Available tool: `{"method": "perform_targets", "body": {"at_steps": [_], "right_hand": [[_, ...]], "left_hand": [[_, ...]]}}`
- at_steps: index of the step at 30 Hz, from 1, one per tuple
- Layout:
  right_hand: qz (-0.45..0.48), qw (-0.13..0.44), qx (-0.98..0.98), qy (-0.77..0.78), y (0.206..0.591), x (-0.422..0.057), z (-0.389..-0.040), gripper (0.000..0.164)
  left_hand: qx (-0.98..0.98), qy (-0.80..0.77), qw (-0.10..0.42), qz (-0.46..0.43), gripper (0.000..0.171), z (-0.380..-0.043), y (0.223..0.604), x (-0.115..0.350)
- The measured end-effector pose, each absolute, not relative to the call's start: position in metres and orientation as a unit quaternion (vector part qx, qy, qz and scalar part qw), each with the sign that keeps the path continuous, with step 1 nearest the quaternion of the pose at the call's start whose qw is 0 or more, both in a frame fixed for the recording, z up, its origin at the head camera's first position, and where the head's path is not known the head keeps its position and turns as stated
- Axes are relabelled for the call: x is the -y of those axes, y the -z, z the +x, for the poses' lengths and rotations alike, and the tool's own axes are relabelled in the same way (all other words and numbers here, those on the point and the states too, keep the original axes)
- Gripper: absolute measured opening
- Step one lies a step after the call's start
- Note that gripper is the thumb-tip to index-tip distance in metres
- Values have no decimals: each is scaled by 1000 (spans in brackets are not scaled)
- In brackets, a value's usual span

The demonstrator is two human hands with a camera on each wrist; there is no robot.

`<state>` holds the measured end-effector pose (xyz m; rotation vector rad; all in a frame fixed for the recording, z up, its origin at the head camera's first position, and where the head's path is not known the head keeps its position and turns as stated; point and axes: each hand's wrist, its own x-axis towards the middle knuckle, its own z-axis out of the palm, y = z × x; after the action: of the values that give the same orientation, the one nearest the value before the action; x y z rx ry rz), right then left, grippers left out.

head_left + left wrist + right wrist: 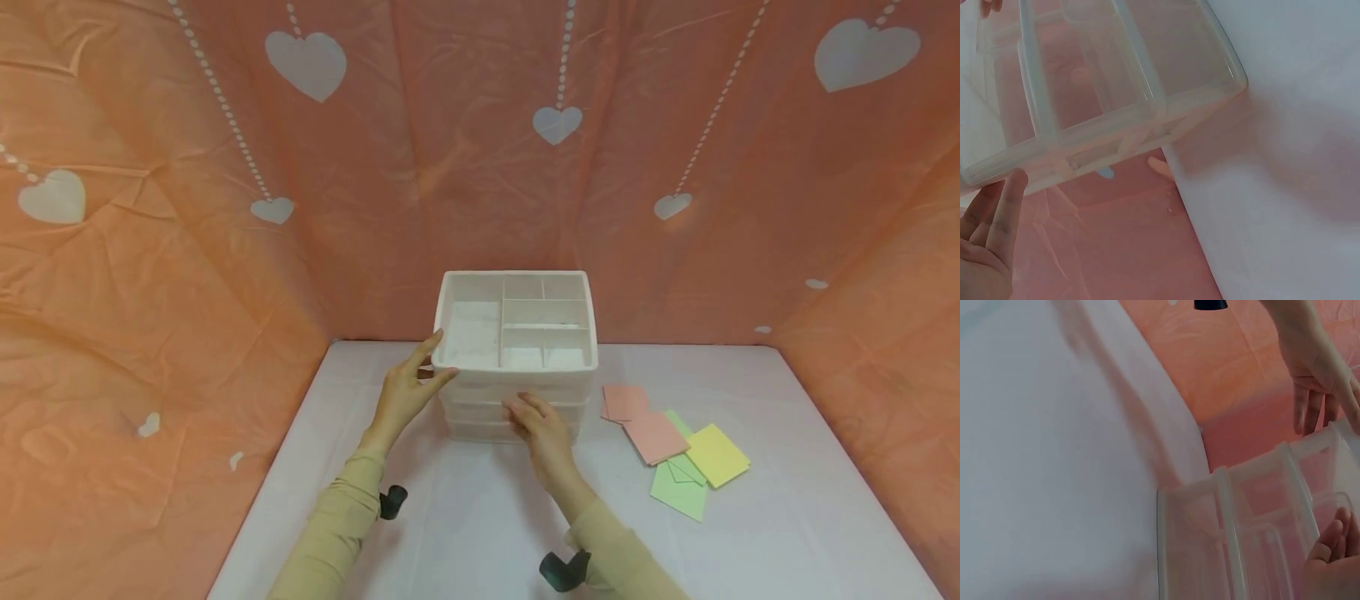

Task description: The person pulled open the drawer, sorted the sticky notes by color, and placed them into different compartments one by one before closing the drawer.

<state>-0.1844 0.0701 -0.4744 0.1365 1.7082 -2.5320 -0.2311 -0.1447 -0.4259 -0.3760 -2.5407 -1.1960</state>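
A white plastic drawer organizer with a divided top tray stands at the table's far middle. Its translucent drawers face me. Around the tray's front left corner lies my left hand, thumb at the front rim and fingers along the side. In the left wrist view its fingertips touch the side near the top. At the middle of the front my right hand has its fingers curled at the top drawer's pull, palm partly hidden. The right wrist view shows these bent fingers close against the drawer front.
To the organizer's right lie pink paper squares, green ones and a yellow stack, partly overlapping. The white table is bordered at the back and sides by orange-pink cloth with white hearts.
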Motion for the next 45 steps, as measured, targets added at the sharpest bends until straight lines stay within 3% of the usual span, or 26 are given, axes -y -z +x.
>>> {"method": "perform_targets", "body": {"at_steps": [5, 13, 23, 30, 38, 45], "right_hand": [[65, 43, -502, 861, 469, -67, -186, 41], [84, 44, -497, 862, 469, -67, -189, 17], [98, 51, -492, 863, 470, -66, -188, 9], [103, 55, -484, 867, 472, -68, -182, 24], [112, 51, -488, 864, 476, -69, -170, 13], [111, 58, -501, 856, 475, -71, -159, 20]], "left_hand": [[884, 416, 161, -143, 64, -233, 426, 143], [878, 428, 151, -149, 62, -236, 425, 145], [879, 440, 123, -134, 62, -237, 422, 147], [877, 449, 104, -138, 63, -236, 419, 149], [878, 450, 89, -137, 57, -237, 419, 152], [882, 442, 88, -137, 57, -238, 418, 153]]}}
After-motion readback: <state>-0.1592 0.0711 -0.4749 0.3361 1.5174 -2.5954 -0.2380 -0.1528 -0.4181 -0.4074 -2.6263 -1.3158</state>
